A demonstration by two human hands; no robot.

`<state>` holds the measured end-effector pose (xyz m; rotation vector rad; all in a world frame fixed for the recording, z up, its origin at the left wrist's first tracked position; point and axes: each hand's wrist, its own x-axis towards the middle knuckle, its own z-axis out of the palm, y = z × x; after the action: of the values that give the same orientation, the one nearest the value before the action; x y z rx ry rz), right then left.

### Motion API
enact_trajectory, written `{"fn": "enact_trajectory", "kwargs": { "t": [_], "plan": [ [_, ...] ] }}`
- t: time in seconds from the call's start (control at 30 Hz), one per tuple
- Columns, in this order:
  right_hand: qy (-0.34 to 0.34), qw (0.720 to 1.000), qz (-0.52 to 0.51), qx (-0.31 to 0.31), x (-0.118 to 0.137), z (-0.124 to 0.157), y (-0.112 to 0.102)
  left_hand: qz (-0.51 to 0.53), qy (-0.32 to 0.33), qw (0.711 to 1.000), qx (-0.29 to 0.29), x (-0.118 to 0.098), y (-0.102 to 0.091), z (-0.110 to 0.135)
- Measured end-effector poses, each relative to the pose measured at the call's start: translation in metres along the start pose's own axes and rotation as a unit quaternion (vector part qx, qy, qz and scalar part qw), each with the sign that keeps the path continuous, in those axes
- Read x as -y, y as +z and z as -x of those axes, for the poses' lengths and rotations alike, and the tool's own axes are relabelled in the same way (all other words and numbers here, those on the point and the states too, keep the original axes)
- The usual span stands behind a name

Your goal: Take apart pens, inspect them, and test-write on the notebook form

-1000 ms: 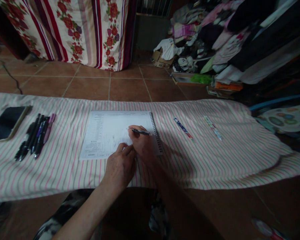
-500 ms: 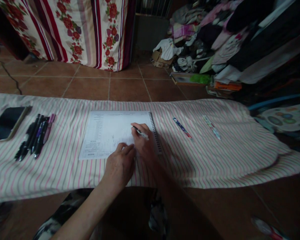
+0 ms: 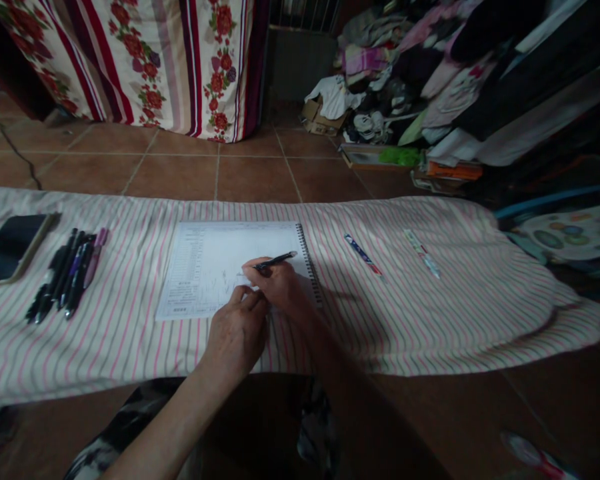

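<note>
A spiral notebook (image 3: 250,237) lies on the striped cloth, its black coil along the right side. Printed text runs down the page's left margin, and faint pen strokes mark its lower part. My right hand (image 3: 277,283) is closed round a black pen (image 3: 275,260), which slants with its back end up to the right. The pen's tip is hidden at my fingers, low over the page. On the notebook's lower edge rests my left hand (image 3: 240,327), its fingers curled in and nothing seen in them; it touches or nearly touches my right hand.
Left of the notebook lie several pens (image 3: 70,273) in a bunch and a phone (image 3: 13,247). To the right are a dark blue patterned pen (image 3: 363,255) and a pale patterned pen (image 3: 423,253). Piled clothes (image 3: 395,73) and a floral curtain (image 3: 175,67) stand beyond the tiled floor.
My right hand has moved left and slightly down over the page. The pen has turned, its back end now pointing up to the right. My left hand has stayed nearly in place.
</note>
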<state>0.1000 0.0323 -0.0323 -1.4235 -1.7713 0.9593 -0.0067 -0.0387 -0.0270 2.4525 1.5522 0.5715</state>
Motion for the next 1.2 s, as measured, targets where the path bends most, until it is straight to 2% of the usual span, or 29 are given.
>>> {"fn": "enact_trajectory", "kwargs": {
  "t": [0.13,0.27,0.4,0.47,0.53,0.6,0.67,0.7,0.83,0.87,0.9,1.0,1.1,1.2],
  "plan": [
    [-0.045,0.997,-0.028,-0.055,-0.004,-0.002,0.005,-0.004,0.0,1.0,0.008,-0.002,0.0,0.0],
    [-0.067,0.99,-0.007,-0.124,-0.007,-0.01,0.013,0.002,0.003,1.0,0.016,-0.003,0.0,0.001],
    [-0.09,0.986,0.017,-0.142,-0.007,-0.018,0.021,0.009,-0.002,1.0,0.022,-0.002,0.0,0.002],
    [-0.08,0.984,0.037,-0.152,-0.003,-0.019,0.022,0.014,-0.005,1.0,0.025,-0.002,0.001,0.002],
    [-0.036,0.987,0.069,-0.141,0.001,-0.018,0.02,0.016,-0.005,0.999,0.029,-0.001,0.001,0.003],
    [0.011,0.992,0.091,-0.084,0.006,-0.017,0.016,0.013,-0.007,0.999,0.032,-0.001,0.0,0.002],
    [0.028,0.994,0.097,-0.037,0.008,-0.015,0.013,0.011,-0.008,0.999,0.034,-0.001,-0.001,0.002],
    [0.022,0.994,0.099,-0.042,0.008,-0.014,0.012,0.011,-0.008,0.999,0.034,-0.001,-0.001,0.001],
    [-0.031,0.977,0.097,-0.189,0.0,-0.016,0.011,0.023,0.006,0.999,0.025,-0.001,0.001,0.002],
    [-0.03,0.975,0.078,-0.208,-0.001,-0.017,0.011,0.026,0.009,0.999,0.02,0.0,0.001,0.002],
    [-0.019,0.976,0.053,-0.211,-0.002,-0.018,0.011,0.028,0.011,0.999,0.017,0.0,0.002,0.003],
    [0.034,0.985,0.009,-0.169,0.0,-0.018,0.008,0.031,0.01,0.999,0.012,0.001,0.003,0.003],
    [0.063,0.986,0.046,-0.147,0.006,-0.015,0.004,0.032,0.008,0.999,0.013,0.001,0.002,0.003],
    [0.058,0.987,0.061,-0.134,0.008,-0.011,0.001,0.027,0.006,1.0,0.009,0.001,0.001,0.002]
  ]
}}
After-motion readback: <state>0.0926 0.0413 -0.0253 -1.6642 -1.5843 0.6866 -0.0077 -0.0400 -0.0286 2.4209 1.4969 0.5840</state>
